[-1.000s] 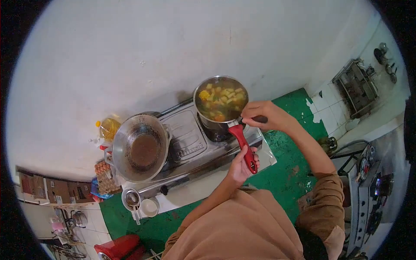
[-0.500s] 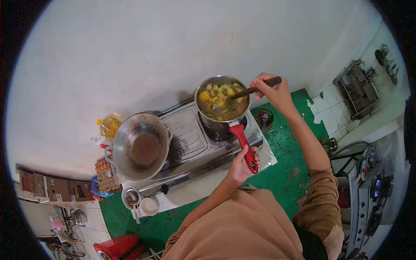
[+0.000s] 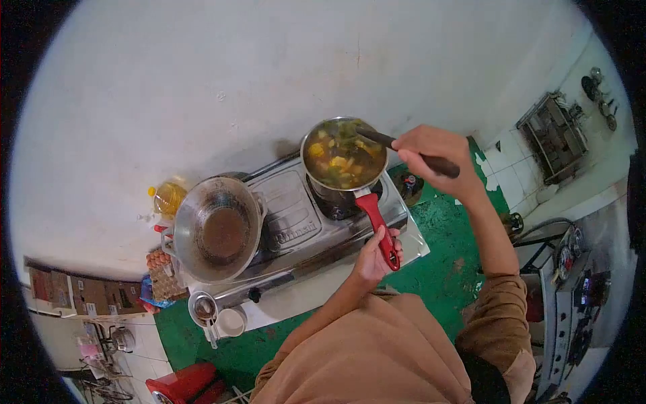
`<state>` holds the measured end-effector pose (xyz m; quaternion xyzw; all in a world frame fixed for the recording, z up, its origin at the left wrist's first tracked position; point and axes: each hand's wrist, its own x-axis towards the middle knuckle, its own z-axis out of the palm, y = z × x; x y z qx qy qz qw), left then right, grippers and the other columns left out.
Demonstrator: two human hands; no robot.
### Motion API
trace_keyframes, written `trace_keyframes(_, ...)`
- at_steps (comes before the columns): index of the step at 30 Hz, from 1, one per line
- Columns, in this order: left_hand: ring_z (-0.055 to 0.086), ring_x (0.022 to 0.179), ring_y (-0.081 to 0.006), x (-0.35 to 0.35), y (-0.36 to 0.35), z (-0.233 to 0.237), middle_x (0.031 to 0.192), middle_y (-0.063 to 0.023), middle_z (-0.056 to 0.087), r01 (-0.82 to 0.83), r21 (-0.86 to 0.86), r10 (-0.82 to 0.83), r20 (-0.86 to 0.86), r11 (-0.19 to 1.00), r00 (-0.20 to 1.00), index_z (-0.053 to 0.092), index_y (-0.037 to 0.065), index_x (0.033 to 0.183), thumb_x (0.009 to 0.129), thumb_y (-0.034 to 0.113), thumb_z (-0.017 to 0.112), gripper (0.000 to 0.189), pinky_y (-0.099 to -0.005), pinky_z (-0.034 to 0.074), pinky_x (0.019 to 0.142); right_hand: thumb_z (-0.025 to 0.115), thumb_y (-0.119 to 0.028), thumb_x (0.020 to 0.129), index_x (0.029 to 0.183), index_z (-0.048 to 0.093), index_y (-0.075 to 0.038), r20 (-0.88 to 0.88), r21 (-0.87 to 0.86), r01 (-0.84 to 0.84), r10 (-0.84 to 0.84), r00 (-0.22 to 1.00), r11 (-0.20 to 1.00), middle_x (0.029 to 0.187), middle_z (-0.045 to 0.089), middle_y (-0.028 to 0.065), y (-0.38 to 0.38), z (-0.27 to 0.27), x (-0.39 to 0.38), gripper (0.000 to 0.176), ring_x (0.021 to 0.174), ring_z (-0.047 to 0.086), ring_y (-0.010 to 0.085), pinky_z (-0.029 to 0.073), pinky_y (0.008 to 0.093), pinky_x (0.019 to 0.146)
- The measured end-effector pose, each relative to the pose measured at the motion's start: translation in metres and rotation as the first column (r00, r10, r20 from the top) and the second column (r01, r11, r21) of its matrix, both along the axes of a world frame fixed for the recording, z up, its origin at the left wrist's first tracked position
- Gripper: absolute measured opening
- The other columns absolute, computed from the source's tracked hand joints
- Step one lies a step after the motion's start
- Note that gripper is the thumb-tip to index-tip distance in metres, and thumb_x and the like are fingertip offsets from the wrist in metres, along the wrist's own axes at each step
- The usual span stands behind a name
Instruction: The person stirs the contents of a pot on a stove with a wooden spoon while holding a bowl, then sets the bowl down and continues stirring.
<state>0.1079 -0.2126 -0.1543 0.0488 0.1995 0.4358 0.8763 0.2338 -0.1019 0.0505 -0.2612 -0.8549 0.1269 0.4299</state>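
A steel saucepan (image 3: pixel 305 170) with a red handle (image 3: pixel 377 219) sits on the right burner of the stove (image 3: pixel 289 202). Inside it is a vegetable soup (image 3: pixel 336 161) with yellow corn pieces, pale chunks and green leaves in brownish broth. My left hand (image 3: pixel 377 257) is closed around the saucepan's handle. A dark-handled stirring utensil (image 3: pixel 383 139) is held in my right hand (image 3: pixel 434 155), above and right of the pan. Its far end dips into the soup near the back rim, so its head is hidden.
A large wok (image 3: pixel 188 242) with brown residue occupies the left burner. Behind it stands an oil bottle (image 3: pixel 168 198), with eggs (image 3: pixel 159 259) to the left. A strainer (image 3: pixel 203 306) and a white cup (image 3: pixel 232 322) sit at the front left corner. The wall rises close behind the stove.
My right hand has turned and moved slightly right and down, while the utensil's dipped end shifted toward the back of the pan. Green leaves now show at the soup's surface. The left hand stays put.
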Motion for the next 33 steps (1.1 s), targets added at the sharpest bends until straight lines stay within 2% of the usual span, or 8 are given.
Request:
trace_keyframes(2, 0.055, 0.074, -0.019, 0.0, 0.0, 0.0, 0.079, -0.0057, 0.056, -0.005, 0.005, 0.005, 0.013, 1.0, 1.0, 0.052, 0.007, 0.103, 0.092, 0.043, 0.047, 0.038, -0.0324, 0.046, 0.071, 0.068, -0.004, 0.076, 0.082, 0.064, 0.0, 0.036, 0.072, -0.016, 0.013, 0.999, 0.997, 0.084, 0.066, 0.0106, -0.002, -0.011, -0.001, 0.008, 0.077, 0.064, 0.0235, 0.051, 0.0309, 0.068)
trace_keyframes(4, 0.055, 0.073, -0.0191, -0.001, 0.0, 0.003, 0.079, -0.0057, 0.056, 0.002, -0.014, -0.002, -0.004, 1.0, 1.0, 0.052, 0.007, 0.103, 0.092, 0.043, 0.048, 0.038, -0.0324, 0.046, 0.071, 0.068, 0.002, 0.073, 0.08, 0.064, 0.002, 0.071, 0.099, -0.023, 0.016, 0.997, 0.995, 0.082, 0.066, 0.0121, -0.003, -0.025, 0.0, 0.008, 0.069, 0.062, 0.025, 0.049, 0.0306, 0.06)
trace_keyframes(11, 0.055, 0.074, -0.0191, -0.001, -0.001, 0.001, 0.079, -0.0057, 0.056, 0.01, -0.017, -0.01, 0.012, 1.0, 1.0, 0.053, 0.008, 0.104, 0.092, 0.043, 0.049, 0.038, -0.0325, 0.046, 0.071, 0.068, 0.001, 0.072, 0.082, 0.062, 0.0, 0.105, 0.022, -0.027, 0.024, 0.994, 0.999, 0.092, 0.065, 0.0106, -0.027, -0.045, 0.015, 0.012, 0.074, 0.061, 0.0261, 0.049, 0.032, 0.064)
trace_keyframes(19, 0.055, 0.075, -0.0196, -0.002, 0.0, 0.001, 0.079, -0.0061, 0.057, 0.002, -0.036, -0.001, 0.03, 0.999, 1.0, 0.055, 0.007, 0.104, 0.092, 0.042, 0.05, 0.038, -0.0325, 0.046, 0.071, 0.068, 0.0, 0.062, 0.088, 0.063, -0.004, 0.491, -0.113, -0.144, 0.181, 0.852, 0.983, 0.113, 0.058, 0.0069, -0.034, -0.066, 0.026, 0.027, 0.093, 0.054, 0.0256, 0.046, 0.035, 0.081)
trace_keyframes(22, 0.055, 0.074, -0.0198, -0.001, -0.002, 0.004, 0.079, -0.0062, 0.057, -0.013, -0.015, 0.013, 0.018, 1.0, 1.0, 0.054, 0.007, 0.104, 0.092, 0.043, 0.05, 0.038, -0.0325, 0.046, 0.071, 0.06, -0.007, 0.07, 0.091, 0.066, -0.007, 0.649, -0.104, -0.167, 0.194, 0.735, 0.98, 0.114, 0.059, 0.0072, -0.032, -0.055, 0.024, 0.022, 0.101, 0.052, 0.0253, 0.046, 0.0322, 0.087)
trace_keyframes(28, 0.055, 0.073, -0.0212, 0.0, -0.002, 0.005, 0.077, -0.0066, 0.057, -0.028, -0.027, 0.027, -0.027, 0.999, 0.999, 0.055, 0.006, 0.105, 0.091, 0.044, 0.05, 0.041, -0.0348, 0.046, 0.069, 0.054, -0.014, 0.074, 0.088, 0.068, -0.008, 0.839, 0.007, -0.28, 0.147, 0.524, 0.96, 0.115, 0.06, 0.0046, -0.035, -0.015, 0.005, 0.021, 0.104, 0.052, 0.0212, 0.046, 0.032, 0.088)
trace_keyframes(32, 0.055, 0.074, -0.0197, -0.001, -0.002, 0.006, 0.079, -0.0061, 0.057, -0.028, -0.008, 0.029, 0.004, 1.0, 1.0, 0.053, 0.006, 0.104, 0.091, 0.043, 0.05, 0.039, -0.0324, 0.046, 0.071, 0.056, -0.012, 0.073, 0.089, 0.068, -0.007, 0.823, -0.05, -0.308, 0.213, 0.527, 0.95, 0.114, 0.061, 0.0054, -0.04, 0.023, 0.003, 0.02, 0.103, 0.053, 0.0227, 0.047, 0.0315, 0.087)
trace_keyframes(33, 0.055, 0.074, -0.0198, 0.0, -0.002, 0.005, 0.079, -0.0062, 0.057, -0.026, -0.014, 0.026, 0.0, 1.0, 1.0, 0.053, 0.006, 0.104, 0.091, 0.043, 0.05, 0.039, -0.0325, 0.046, 0.071, 0.06, -0.011, 0.068, 0.083, 0.066, -0.006, 0.76, -0.053, -0.325, 0.249, 0.6, 0.944, 0.114, 0.06, 0.0058, -0.038, 0.027, 0.006, 0.017, 0.097, 0.054, 0.0231, 0.049, 0.0318, 0.081)
